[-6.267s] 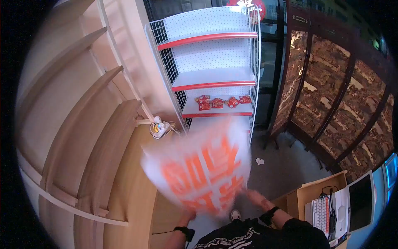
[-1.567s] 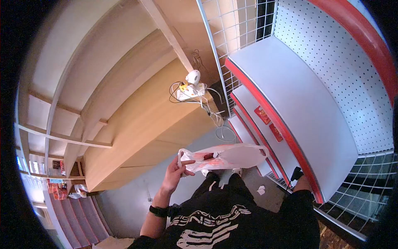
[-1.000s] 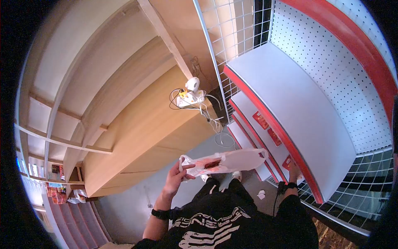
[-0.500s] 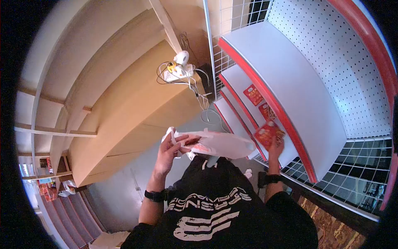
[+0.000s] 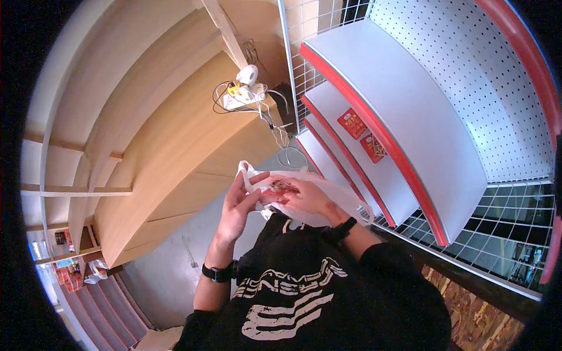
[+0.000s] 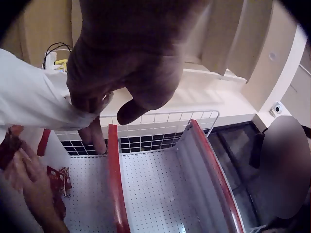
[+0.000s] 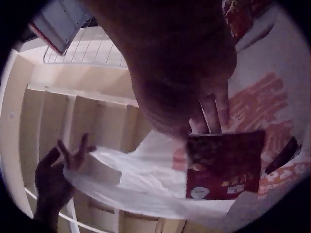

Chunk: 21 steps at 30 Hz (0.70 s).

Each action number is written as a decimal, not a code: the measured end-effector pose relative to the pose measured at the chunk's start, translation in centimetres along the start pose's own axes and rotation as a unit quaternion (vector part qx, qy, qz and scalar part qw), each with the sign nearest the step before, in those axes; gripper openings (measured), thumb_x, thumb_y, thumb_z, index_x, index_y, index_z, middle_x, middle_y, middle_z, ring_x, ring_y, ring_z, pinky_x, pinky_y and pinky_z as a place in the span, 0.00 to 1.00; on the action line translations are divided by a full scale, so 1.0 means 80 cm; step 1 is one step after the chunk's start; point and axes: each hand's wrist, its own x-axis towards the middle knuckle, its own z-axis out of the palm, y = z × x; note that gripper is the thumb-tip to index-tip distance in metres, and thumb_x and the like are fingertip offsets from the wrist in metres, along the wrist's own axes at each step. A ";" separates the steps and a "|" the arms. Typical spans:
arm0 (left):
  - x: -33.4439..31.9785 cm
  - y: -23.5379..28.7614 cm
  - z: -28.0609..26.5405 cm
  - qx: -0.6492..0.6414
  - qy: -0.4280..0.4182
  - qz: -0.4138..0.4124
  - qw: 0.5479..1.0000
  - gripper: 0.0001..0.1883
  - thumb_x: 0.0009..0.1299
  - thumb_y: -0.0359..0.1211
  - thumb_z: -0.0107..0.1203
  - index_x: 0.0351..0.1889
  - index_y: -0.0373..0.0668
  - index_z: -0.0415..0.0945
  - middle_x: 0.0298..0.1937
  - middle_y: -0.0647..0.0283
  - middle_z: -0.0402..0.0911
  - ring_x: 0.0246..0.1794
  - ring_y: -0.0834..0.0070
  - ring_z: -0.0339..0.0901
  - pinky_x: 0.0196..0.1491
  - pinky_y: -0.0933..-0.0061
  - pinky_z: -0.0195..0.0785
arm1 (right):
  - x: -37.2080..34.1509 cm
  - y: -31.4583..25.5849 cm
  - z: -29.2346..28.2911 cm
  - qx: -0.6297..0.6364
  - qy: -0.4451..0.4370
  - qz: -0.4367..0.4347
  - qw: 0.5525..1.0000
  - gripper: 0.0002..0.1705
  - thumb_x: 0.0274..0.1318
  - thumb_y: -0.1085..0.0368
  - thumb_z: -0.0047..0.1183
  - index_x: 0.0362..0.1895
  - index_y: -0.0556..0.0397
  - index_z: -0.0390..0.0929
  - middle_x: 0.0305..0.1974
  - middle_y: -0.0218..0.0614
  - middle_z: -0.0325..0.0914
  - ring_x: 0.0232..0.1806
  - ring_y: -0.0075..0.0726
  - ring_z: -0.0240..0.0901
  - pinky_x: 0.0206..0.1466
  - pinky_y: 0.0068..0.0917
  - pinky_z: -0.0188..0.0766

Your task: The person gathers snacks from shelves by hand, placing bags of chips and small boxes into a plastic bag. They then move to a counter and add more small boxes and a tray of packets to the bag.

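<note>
My left hand (image 5: 232, 205), at nine o'clock of the opening, holds a white plastic bag (image 5: 344, 192) by one handle. My right hand (image 5: 313, 198), at three o'clock, pinches a red packet (image 7: 226, 167) in the bag's mouth. From my head, two more red packets (image 5: 352, 123) lie toward two o'clock on a shelf (image 5: 386, 184); toward eleven, a power strip (image 5: 237, 99) sits on the wooden tabletop (image 5: 187, 130).

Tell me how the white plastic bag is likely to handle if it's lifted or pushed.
The bag will probably be floppy, since its thin film shows creases and folds. It looks light for its size, being translucent in places. Pushed from the side, it would likely swing or crumple, as it hangs by a handle from the left hand.
</note>
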 end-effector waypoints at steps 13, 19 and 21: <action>-0.019 -0.014 -0.010 -0.005 0.056 -0.031 0.998 0.31 0.68 0.26 0.43 0.67 0.38 0.44 0.59 0.53 0.67 0.41 0.69 0.79 0.45 0.73 0.71 | -0.044 0.184 -0.195 -0.192 0.441 0.071 0.874 0.16 0.52 0.64 0.55 0.45 0.57 0.74 0.39 0.40 0.77 0.40 0.33 0.73 0.45 0.30 0.70; -0.037 -0.018 -0.022 -0.010 0.119 -0.053 0.991 0.32 0.67 0.25 0.43 0.68 0.39 0.43 0.59 0.53 0.68 0.40 0.68 0.79 0.44 0.72 0.70 | -0.063 0.235 -0.294 -0.175 0.404 0.234 0.867 0.31 0.44 0.51 0.61 0.50 0.57 0.72 0.50 0.46 0.72 0.48 0.45 0.72 0.52 0.36 0.67; -0.044 -0.022 -0.025 -0.001 0.141 -0.062 0.988 0.32 0.67 0.26 0.43 0.68 0.39 0.42 0.58 0.52 0.68 0.39 0.67 0.79 0.44 0.71 0.70 | -0.062 0.227 -0.290 -0.191 0.395 0.246 0.864 0.32 0.43 0.51 0.62 0.50 0.57 0.72 0.51 0.46 0.72 0.48 0.45 0.72 0.52 0.36 0.67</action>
